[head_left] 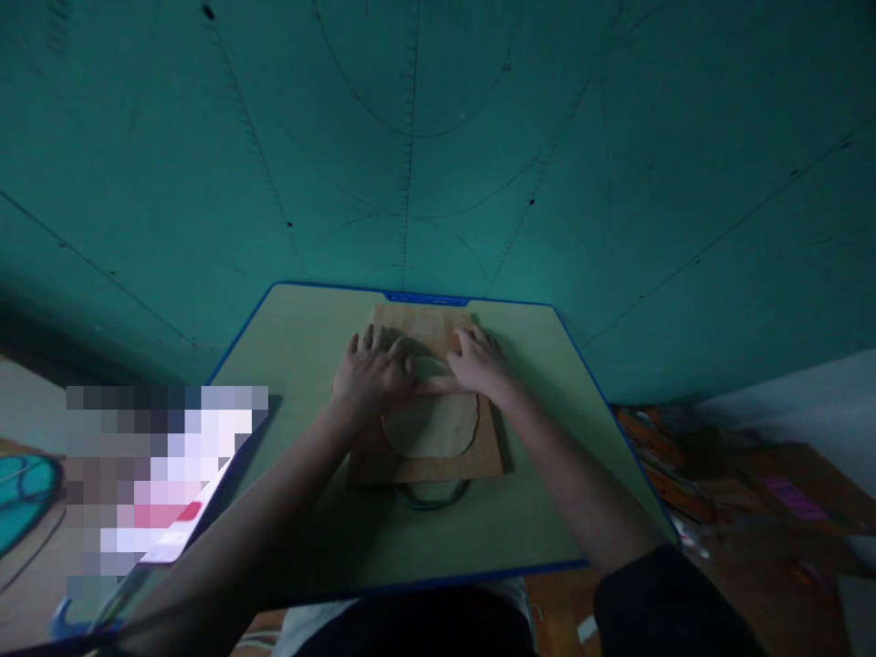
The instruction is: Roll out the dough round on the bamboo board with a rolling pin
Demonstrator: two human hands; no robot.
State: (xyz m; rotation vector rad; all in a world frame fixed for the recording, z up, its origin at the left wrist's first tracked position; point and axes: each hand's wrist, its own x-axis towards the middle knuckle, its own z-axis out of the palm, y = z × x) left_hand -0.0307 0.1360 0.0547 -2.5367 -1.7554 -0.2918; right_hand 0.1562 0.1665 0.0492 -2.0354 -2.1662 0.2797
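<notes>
Evidently both hands are palm down on a pale rod that looks like a rolling pin (443, 385), the left hand (375, 367) over its left end and the right hand (477, 359) over its right. The left hand's fingers are spread and point forward; the right hand's are bent, its thumb turned inward. Whether either closes around the rod or only rests on it, I cannot tell.

The rod's long axis runs side to side, square across the flattened dough sheet (431, 427) beneath it. Most of the sheet lies on the body side of the rod, between the wrists, with a pale strip showing just beyond; neither hand is clearly nearer to it. Its near part is rounded, wider than it is deep.

Under the sheet, a wooden board (425, 470) runs lengthwise away from the person. A dark loop (431, 505) sits just off its near edge, on the blue-rimmed table (561, 415). Beyond stands a green surface (452, 173) marked with lines and arcs.
</notes>
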